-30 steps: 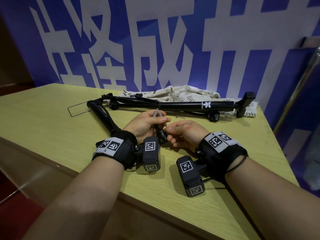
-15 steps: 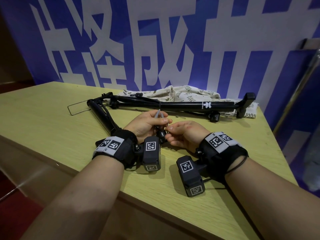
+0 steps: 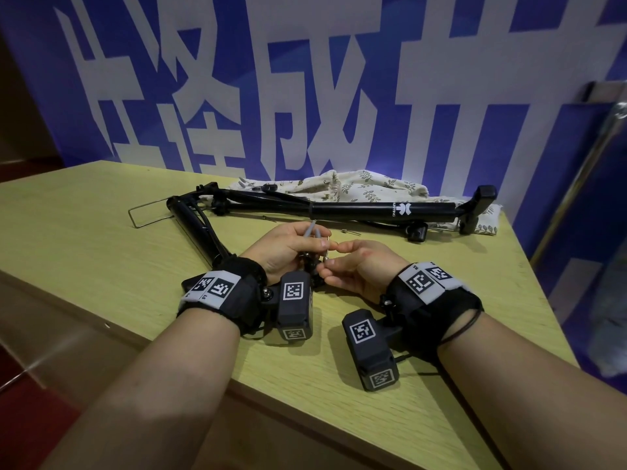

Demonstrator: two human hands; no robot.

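Note:
My left hand (image 3: 288,247) grips a couple of thin grey rods (image 3: 312,230) that stick up past its fingers, together with a small black fitting (image 3: 311,266) below them. My right hand (image 3: 356,266) sits just to the right, fingers curled, pinching a small metal pin (image 3: 326,257) next to that fitting. A black folding pole frame (image 3: 373,209) lies across the yellow-green table (image 3: 101,239) behind both hands; one of its legs (image 3: 200,232) runs down under my left wrist. Both wrists carry black bands with square marker tags.
A leaf-patterned cloth bag (image 3: 366,189) lies behind the frame against a blue banner with white characters. A wire loop (image 3: 149,215) sticks out at the frame's left end. A small loose pin (image 3: 349,233) lies on the table. The table's right edge slants away near a metal post (image 3: 583,171).
Both hands stay in the same spot. The right fingers have shifted slightly at the fitting, and the small pin now shows between the two hands.

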